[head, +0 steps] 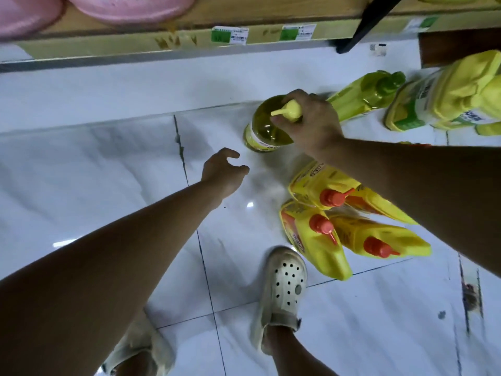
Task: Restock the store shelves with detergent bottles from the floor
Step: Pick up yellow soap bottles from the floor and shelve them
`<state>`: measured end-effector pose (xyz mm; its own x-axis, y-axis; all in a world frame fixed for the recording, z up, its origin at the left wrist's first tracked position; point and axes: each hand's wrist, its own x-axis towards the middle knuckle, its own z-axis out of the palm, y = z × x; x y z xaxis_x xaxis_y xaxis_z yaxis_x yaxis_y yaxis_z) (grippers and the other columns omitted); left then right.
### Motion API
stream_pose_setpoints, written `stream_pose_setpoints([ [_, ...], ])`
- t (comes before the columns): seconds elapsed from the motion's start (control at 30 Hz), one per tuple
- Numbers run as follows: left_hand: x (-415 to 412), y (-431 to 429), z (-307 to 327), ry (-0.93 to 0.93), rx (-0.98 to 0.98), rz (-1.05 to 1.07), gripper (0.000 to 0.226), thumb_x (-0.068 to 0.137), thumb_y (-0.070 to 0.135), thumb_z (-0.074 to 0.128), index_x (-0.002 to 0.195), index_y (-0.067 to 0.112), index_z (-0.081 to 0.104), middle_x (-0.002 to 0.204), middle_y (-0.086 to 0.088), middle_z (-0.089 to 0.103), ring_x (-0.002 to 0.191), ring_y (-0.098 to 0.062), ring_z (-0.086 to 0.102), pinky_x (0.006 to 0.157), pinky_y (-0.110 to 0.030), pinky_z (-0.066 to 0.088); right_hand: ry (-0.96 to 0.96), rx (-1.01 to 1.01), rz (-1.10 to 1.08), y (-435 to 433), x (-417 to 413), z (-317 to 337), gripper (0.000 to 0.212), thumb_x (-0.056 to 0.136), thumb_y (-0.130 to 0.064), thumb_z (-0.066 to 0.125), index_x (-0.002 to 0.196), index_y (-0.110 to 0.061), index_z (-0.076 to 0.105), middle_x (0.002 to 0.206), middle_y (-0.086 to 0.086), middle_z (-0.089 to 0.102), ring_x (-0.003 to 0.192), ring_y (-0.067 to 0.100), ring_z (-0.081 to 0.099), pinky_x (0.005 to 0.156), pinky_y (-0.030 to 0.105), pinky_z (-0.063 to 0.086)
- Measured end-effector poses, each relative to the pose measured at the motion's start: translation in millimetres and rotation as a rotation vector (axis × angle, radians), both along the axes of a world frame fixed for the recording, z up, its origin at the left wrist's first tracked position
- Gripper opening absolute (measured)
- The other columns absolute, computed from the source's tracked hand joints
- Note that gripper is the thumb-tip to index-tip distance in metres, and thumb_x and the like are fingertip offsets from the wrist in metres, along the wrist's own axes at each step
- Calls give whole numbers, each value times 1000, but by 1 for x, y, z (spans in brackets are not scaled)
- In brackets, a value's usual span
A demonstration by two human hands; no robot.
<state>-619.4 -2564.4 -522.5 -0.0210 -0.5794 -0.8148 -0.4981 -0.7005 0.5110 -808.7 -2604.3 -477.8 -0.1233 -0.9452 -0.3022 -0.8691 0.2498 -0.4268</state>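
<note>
On glossy white tile, right hand grips a translucent olive-green bottle's pump top; left hand loosely open.

Right hand covering neck of olive-green bottle; label wording blurring, not reading. Right forearm hiding far ends of yellow bottles; their print smearing too. Pink basins running off top edge. Price tags carrying text too small to read. Yellow pack running off right edge. Left shoe lying half under left forearm, bottom edge cutting it. Black post leaving frame at top.
</note>
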Motion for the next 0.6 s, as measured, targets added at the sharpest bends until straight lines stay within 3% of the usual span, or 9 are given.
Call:
stream_pose_setpoints([
  [0.17, -11, -17, -21, 22, -48, -55, 64, 83, 26, 78, 139, 31, 48, 116, -9, 66, 103, -28, 65, 75, -28, 52, 79, -100, 93, -9, -7, -16, 47, 82, -56, 66, 109, -20, 54, 90, 9, 70, 87, 36, 64, 72, 38, 49],
  [0.27, -20, -27, -24, 36, -159, -117, 87, 77, 28, 85, 150, 33, 37, 119, 0, 58, 107, -18, 55, 86, -27, 48, 78, -170, 167, 0, -6, -15, 45, 84, -47, 68, 107, -11, 55, 88, 12, 71, 86, 39, 66, 75, 38, 45],
  [0.33, -25, -30, -23, 60, -225, -155, 91, 71, 27, 90, 148, 30, 41, 130, 0, 59, 116, -19, 57, 101, -34, 50, 67, -206, 179, 6, -3, -3, 43, 84, -44, 69, 105, -7, 57, 86, 12, 71, 85, 38, 66, 76, 38, 44],
  [0.43, -24, -24, -16, 111, -284, -203, 91, 59, 32, 96, 138, 29, 52, 130, 3, 63, 121, -20, 58, 104, -40, 50, 36, -269, 175, 13, 5, 34, 44, 80, -46, 67, 99, -7, 60, 77, 10, 69, 75, 36, 66, 68, 36, 46],
  [0.5, -19, -15, -5, 109, -305, -226, 96, 49, 39, 100, 133, 30, 53, 125, 8, 65, 116, -14, 60, 100, -33, 52, 10, -283, 182, 17, 10, 69, 42, 78, -46, 68, 94, -8, 61, 70, 6, 66, 69, 33, 65, 65, 37, 48],
  [0.6, -7, -5, 26, 185, -326, -193, 98, 36, 49, 100, 122, 40, 54, 110, 23, 67, 105, 5, 62, 82, -6, 48, -20, -235, 200, 19, 20, 124, 39, 78, -45, 72, 92, -11, 60, 66, -3, 56, 70, 31, 63, 67, 40, 48],
])
